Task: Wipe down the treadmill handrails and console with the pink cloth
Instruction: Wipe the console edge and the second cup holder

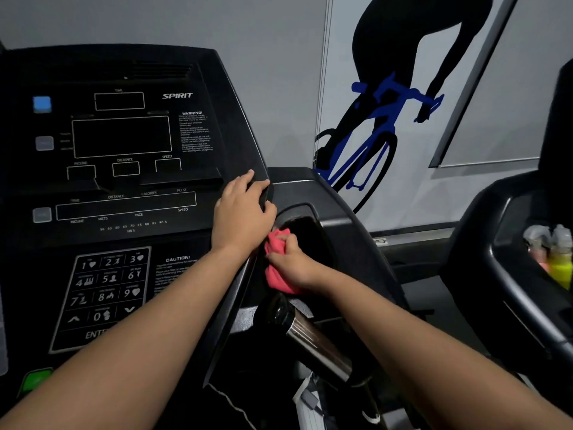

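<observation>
With the left hand's [245, 209] straight fingers braced on the black treadmill console [198, 240], the crumpled pink cloth [277, 282], clenched in the right hand [293, 265] at 3 o'clock, should be pressed along the recessed pocket's [310, 237] rim.

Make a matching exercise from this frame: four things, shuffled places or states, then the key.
Things:
1. left hand
2. pink cloth
3. steel bottle
4. yellow bottle

Places or states:
A. in the tray of the neighbouring machine, far right
B. resting on the right edge of the console
C. bunched in the right hand at the side pocket
D. tilted, just below the cloth

Pairs: 1-B, 2-C, 3-D, 4-A
</observation>
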Available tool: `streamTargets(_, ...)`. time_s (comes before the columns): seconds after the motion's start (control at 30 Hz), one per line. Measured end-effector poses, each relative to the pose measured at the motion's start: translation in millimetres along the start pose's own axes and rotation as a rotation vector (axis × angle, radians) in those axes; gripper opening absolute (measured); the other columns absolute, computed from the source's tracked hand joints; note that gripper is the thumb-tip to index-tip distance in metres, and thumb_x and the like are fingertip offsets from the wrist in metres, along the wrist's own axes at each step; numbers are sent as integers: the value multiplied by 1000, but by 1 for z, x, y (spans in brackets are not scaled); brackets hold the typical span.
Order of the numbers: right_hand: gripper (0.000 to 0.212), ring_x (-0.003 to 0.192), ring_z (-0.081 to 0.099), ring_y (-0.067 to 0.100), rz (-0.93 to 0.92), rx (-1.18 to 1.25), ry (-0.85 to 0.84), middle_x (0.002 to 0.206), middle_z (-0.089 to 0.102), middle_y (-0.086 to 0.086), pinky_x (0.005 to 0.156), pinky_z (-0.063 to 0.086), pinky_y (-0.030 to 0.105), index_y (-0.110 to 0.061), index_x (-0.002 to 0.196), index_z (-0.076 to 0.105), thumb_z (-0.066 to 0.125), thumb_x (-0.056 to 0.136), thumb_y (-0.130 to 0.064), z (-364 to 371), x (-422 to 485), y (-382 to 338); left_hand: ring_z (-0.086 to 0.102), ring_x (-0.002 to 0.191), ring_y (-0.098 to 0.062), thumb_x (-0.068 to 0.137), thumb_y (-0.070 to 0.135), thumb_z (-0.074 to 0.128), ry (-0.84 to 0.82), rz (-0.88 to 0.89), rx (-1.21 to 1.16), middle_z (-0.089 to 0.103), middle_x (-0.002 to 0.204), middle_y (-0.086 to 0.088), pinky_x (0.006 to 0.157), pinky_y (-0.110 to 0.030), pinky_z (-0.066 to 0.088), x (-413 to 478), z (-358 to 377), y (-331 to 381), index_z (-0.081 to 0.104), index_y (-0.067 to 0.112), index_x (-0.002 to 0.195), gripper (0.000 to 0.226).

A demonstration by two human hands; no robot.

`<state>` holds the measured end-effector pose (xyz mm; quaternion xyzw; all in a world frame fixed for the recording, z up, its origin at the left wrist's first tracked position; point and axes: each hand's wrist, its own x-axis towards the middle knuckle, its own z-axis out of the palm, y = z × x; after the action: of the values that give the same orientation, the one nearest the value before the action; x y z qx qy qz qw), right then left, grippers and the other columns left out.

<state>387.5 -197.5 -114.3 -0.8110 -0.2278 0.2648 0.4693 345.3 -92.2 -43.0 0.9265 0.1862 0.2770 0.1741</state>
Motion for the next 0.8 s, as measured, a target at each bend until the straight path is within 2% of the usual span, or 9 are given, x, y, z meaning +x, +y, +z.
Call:
streamTargets(0.07, 46, 109, 50, 22, -46, -231, -104, 122, 49, 12, 89, 35, 27, -11, 134, 31, 49, 95, -29, -15, -21, 2, 27, 140, -18, 90, 25, 52, -6, 2, -13, 36, 152, 1, 110, -39, 27, -2, 0, 0, 54, 25, 134, 44)
streamTargets(0.13, 43, 111, 52, 28, -91, -541, -153, 125, 55, 15, 92, 36, 31, -12, 133, 36, 42, 97, -36, -29, -41, 3, 25, 141, -17, 92, 26, 51, -15, 1, -22, 34, 153, 2, 111, -38, 26, -3, -1, -1, 52, 26, 136, 44)
streamTargets(0.27, 40, 118, 37, 29, -170, -1021, -75, 125, 47, 8, 100, 25, 42, -28, 129, 49, 36, 95, -45, -57, -58, 10, 22, 143, -15, 94, 28, 49, -38, -10, -30, 31, 154, 5, 113, -37, 23, -4, -1, -2, 49, 27, 138, 44)
streamTargets(0.37, 42, 116, 30, 26, -214, -1111, -24, 120, 35, 4, 98, 25, 41, -40, 133, 46, 39, 92, -47, -78, -49, 11, 21, 143, -14, 95, 29, 49, -40, -7, -31, 31, 154, 5, 113, -36, 24, -5, -2, -2, 49, 27, 138, 44)
streamTargets(0.47, 52, 119, 27, 29, -265, -1190, 25, 127, 31, 7, 100, 24, 39, -46, 141, 34, 45, 90, -43, -89, -28, 9, 21, 143, -14, 95, 29, 49, -39, -6, -39, 32, 154, 5, 113, -36, 23, -4, -3, -2, 49, 27, 138, 44)
streamTargets(0.53, 53, 119, 29, 29, -321, -1249, 101, 131, 30, 7, 99, 24, 38, -42, 142, 33, 46, 91, -42, -89, -14, 4, 21, 143, -14, 94, 29, 49, -39, -8, -41, 32, 154, 6, 113, -36, 23, -3, -3, -3, 50, 27, 138, 44)
streamTargets(0.6, 46, 117, 32, 28, -388, -1297, 158, 134, 32, 7, 96, 26, 38, -31, 139, 43, 44, 93, -40, -83, -4, -2, 22, 143, -14, 94, 29, 50, -38, -12, -41, 33, 153, 6, 112, -36, 24, -3, -3, -3, 50, 28, 137, 44)
streamTargets(0.7, 41, 117, 35, 28, -470, -1323, 138, 139, 34, 5, 95, 28, 37, -23, 136, 48, 38, 97, -35, -75, 3, -1, 24, 142, -13, 92, 30, 51, -33, -16, -41, 34, 152, 7, 111, -36, 25, -3, -3, -4, 52, 29, 135, 43)
streamTargets(0.8, 41, 116, 36, 27, -456, -1375, 69, 133, 43, 2, 94, 29, 35, -23, 135, 50, 33, 98, -27, -71, 3, 3, 26, 140, -13, 91, 30, 53, -19, -16, -47, 37, 150, 7, 110, -37, 26, -1, -3, -4, 54, 29, 133, 42)
